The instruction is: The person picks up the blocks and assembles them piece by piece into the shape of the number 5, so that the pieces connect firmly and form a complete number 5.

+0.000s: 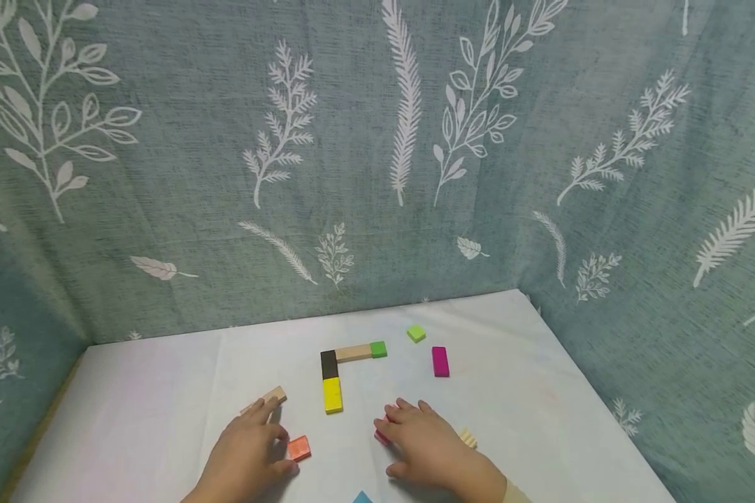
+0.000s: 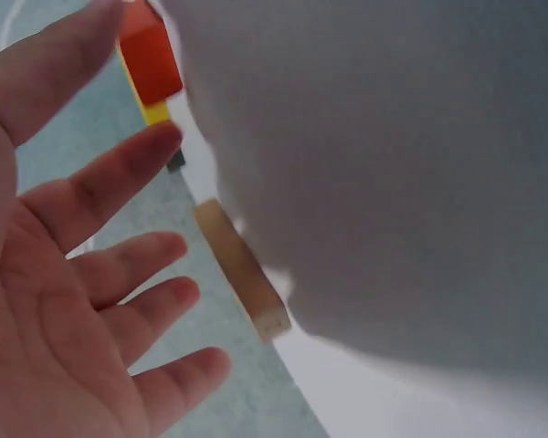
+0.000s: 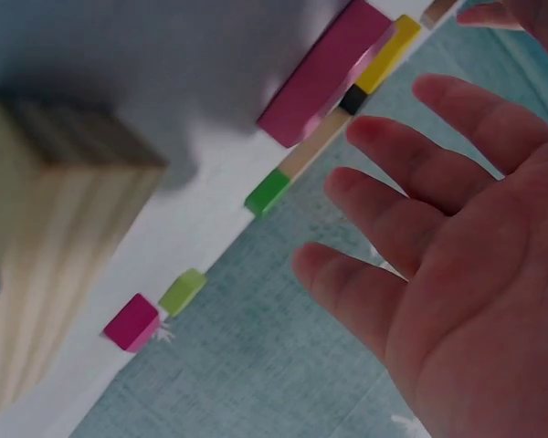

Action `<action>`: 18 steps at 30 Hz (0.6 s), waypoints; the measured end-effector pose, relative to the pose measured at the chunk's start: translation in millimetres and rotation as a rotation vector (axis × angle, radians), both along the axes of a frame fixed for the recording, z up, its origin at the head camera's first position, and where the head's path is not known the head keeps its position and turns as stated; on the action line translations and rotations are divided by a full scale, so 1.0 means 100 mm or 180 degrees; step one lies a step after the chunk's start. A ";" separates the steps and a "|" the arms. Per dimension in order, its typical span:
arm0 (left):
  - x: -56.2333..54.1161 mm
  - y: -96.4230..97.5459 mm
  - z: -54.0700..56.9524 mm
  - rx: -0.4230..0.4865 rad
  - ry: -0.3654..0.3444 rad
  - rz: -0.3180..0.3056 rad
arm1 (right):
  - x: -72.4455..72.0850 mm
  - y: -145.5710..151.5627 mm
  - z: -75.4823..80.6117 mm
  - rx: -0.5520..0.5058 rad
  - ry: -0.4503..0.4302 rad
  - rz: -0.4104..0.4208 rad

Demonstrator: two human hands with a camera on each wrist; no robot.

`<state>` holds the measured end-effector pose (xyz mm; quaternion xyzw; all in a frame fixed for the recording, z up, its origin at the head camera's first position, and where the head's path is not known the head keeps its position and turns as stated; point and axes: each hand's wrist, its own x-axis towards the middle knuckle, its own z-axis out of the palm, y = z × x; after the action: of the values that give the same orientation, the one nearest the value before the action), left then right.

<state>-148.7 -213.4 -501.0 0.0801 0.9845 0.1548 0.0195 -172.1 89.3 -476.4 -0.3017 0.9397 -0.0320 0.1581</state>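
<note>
My left hand (image 1: 245, 450) hovers low over the white table with its fingers spread and holds nothing. By its thumb lies an orange block (image 1: 298, 448), and a plain wooden block (image 1: 277, 396) is partly hidden behind its fingers. In the left wrist view the palm (image 2: 64, 274) is bare, apart from the wooden block (image 2: 240, 269). My right hand (image 1: 428, 443), fingers extended, is over a pink block (image 1: 382, 438) and partly covers it. The right wrist view shows a gap between those fingertips and the pink block (image 3: 324, 73).
A yellow block (image 1: 333, 395), a black one (image 1: 329, 365), a wooden one (image 1: 354, 353) and a green one (image 1: 379, 349) form a corner shape. Farther right lie lime (image 1: 416, 333) and magenta (image 1: 440, 362) blocks. A ridged cream block (image 1: 468, 438) and a blue piece (image 1: 362, 497) are nearer.
</note>
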 end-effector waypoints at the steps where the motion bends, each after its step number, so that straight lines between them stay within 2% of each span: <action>1: -0.01 -0.02 0.00 -0.0012 0.0067 0.0032 | -0.01 0.02 -0.01 0.0006 -0.0022 -0.0037; 5: -0.13 -0.20 0.02 -0.0104 0.0441 0.0351 | -0.02 0.06 -0.03 -0.0031 -0.0118 -0.0072; 7: -0.19 -0.31 0.03 -0.0204 0.0495 0.0514 | -0.02 0.07 -0.04 -0.0051 -0.0194 -0.0102; 9: -0.23 -0.39 0.03 -0.0302 0.0424 0.0625 | -0.02 0.06 -0.05 -0.0063 -0.0259 -0.0127; 12: -0.25 -0.43 0.01 -0.0376 0.0284 0.0679 | -0.01 0.06 -0.05 -0.0069 -0.0284 -0.0122; 18: -0.22 -0.40 -0.02 -0.0284 0.0247 0.0723 | 0.01 0.03 -0.02 -0.0151 -0.0222 -0.0010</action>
<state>-170.8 -253.2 -502.9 -0.0270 0.9931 0.1089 -0.0327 -171.1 92.7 -478.0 -0.3026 0.9330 -0.0650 0.1835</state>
